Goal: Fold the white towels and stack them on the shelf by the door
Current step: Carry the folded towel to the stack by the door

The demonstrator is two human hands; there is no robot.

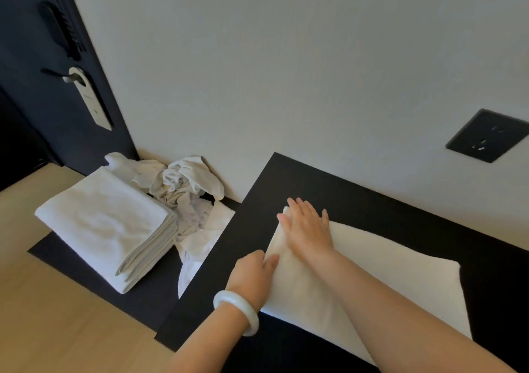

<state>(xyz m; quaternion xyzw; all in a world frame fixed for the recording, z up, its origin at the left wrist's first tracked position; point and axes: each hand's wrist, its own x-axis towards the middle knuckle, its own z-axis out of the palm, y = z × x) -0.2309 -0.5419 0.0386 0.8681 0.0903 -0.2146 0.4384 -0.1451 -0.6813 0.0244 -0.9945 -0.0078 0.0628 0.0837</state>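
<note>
Wall (286, 58), pale, bounds the far side of the scene. Table (372, 195), black, runs along the wall; bare dark surface shows beyond the towel's far edge and left of its short end. Door (43, 115), dark, stands at far left.

Towel (386, 264), white and folded flat, lies on the table with its long axis parallel to the wall. One short end points left toward the shelf; the near edge is partly hidden by the right forearm.

Shelf (137, 295), black and lower than the table, lies left of it, by the door. Stack (106, 224) of folded towels rests on the shelf. Pile (186, 189) of crumpled towels lies between the stack and the table, against the wall.

Right hand (307, 229), fingers straight and spread, presses flat on the towel's far left corner. Left hand (252, 272), fingers curled, grips the towel's left short end with the thumb on top. The towel extends rightward from both hands.

Outlet (486, 135), black, is set in the wall at right.
</note>
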